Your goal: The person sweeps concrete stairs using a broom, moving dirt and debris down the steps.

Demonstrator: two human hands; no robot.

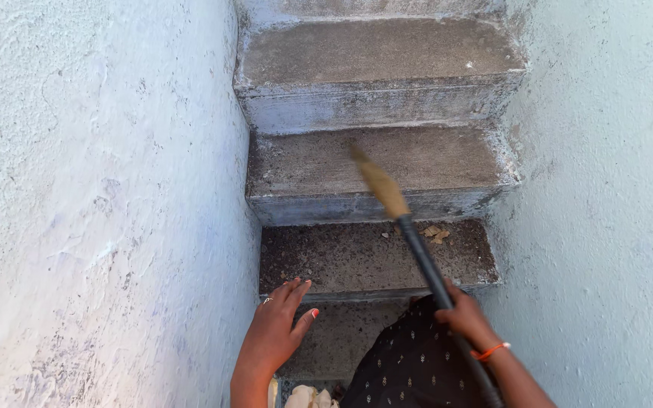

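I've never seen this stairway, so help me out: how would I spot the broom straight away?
Find the narrow concrete stairs between two pale blue-white walls. The right hand grips a long stick that slants up across the steps: that is the broom. Its black handle and straw-coloured, blurred tip set it apart from the grey steps and the small dry leaves beside it.

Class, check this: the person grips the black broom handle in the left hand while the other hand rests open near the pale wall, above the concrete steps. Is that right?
Not quite. The head view shows the right hand holding the black broom handle; the left hand is the open one near the pale plastered wall, above the grey concrete steps.
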